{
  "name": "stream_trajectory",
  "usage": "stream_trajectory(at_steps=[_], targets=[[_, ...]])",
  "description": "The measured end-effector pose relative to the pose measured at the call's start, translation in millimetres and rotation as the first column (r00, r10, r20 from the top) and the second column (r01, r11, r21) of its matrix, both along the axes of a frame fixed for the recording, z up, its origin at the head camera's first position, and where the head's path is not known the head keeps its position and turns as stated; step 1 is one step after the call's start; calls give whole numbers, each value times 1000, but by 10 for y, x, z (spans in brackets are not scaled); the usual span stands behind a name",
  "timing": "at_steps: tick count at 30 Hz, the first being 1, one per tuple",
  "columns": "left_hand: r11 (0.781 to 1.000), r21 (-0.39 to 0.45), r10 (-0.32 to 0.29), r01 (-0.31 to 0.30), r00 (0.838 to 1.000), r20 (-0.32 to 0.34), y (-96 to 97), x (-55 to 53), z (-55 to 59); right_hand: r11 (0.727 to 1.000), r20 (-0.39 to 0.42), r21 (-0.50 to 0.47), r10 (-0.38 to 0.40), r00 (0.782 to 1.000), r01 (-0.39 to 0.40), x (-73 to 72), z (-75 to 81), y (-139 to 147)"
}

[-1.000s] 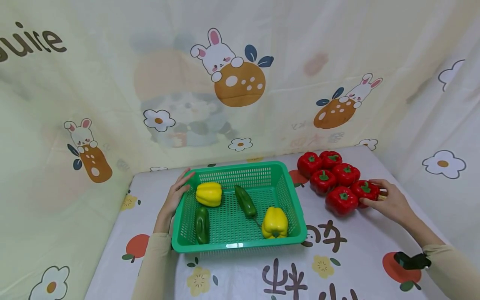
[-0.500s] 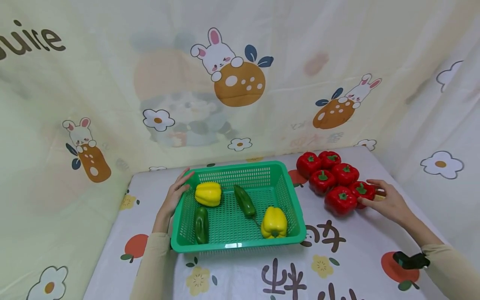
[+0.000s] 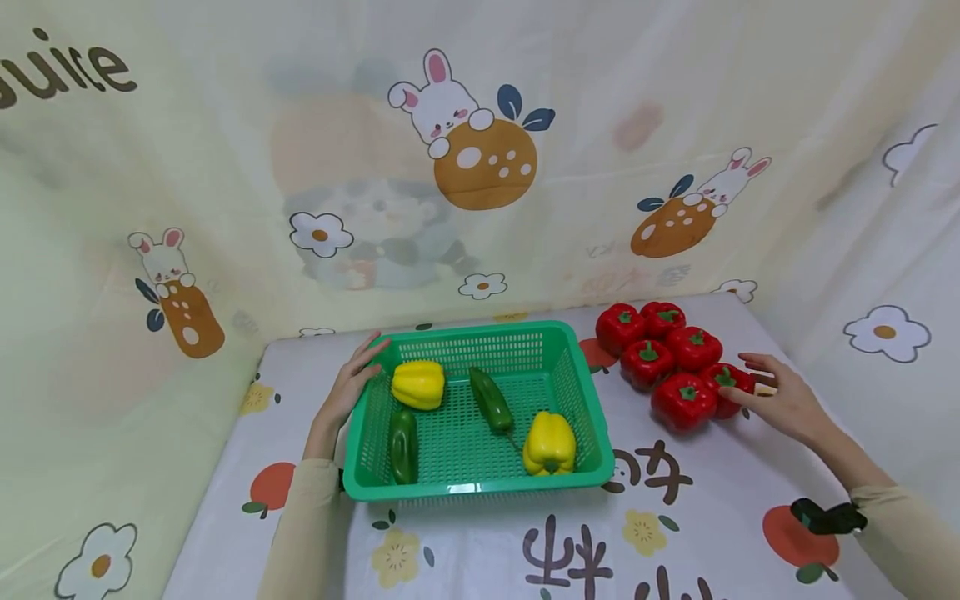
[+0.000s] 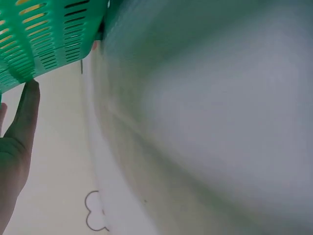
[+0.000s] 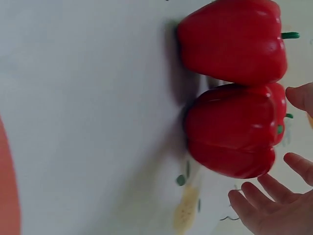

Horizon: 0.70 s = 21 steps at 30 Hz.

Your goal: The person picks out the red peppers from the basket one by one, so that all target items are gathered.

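My left hand (image 3: 349, 390) rests against the left wall of a green slotted plastic basket (image 3: 480, 493), its fingers fairly straight. Seen from the left wrist, the thumb (image 4: 23, 117) touches the basket wall (image 4: 54, 36). Two yellow bell peppers, one at back left (image 3: 417, 385) and one at front right (image 3: 550, 446), lie in the basket. With them are two green chili peppers (image 3: 403, 446). To the right, my right hand (image 3: 787, 404) is spread beside the rightmost red bell pepper (image 3: 726, 385). Its fingers and thumb stand around that pepper (image 5: 232, 131) without gripping it.
Several more red bell peppers (image 3: 684, 402) stand close together in two rows beyond the basket's right side. A printed cloth (image 3: 465, 558) covers the table, and curtains with rabbit drawings (image 3: 352, 150) hang behind and at the sides.
My right hand has loosened from the rightmost red bell pepper and drawn slightly right. That pepper sits a touch closer to its neighbours. My left hand stays on the basket.
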<state>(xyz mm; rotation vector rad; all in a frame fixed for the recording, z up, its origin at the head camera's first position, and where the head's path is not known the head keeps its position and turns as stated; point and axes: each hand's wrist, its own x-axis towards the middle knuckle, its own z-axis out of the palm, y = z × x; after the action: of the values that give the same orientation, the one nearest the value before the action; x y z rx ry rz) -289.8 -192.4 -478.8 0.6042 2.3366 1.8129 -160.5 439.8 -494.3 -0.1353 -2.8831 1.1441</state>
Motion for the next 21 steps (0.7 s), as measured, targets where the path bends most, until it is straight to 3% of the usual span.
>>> stream_trajectory(at_steps=[9, 21], targets=[[998, -57, 7, -6, 1000, 15, 12, -19, 82, 997, 14, 71, 9, 1000, -10, -118, 227, -96], [990, -141, -4, -3, 999, -48, 7, -8, 289, 991, -41, 129, 44, 998, -39, -270, 461, -340]])
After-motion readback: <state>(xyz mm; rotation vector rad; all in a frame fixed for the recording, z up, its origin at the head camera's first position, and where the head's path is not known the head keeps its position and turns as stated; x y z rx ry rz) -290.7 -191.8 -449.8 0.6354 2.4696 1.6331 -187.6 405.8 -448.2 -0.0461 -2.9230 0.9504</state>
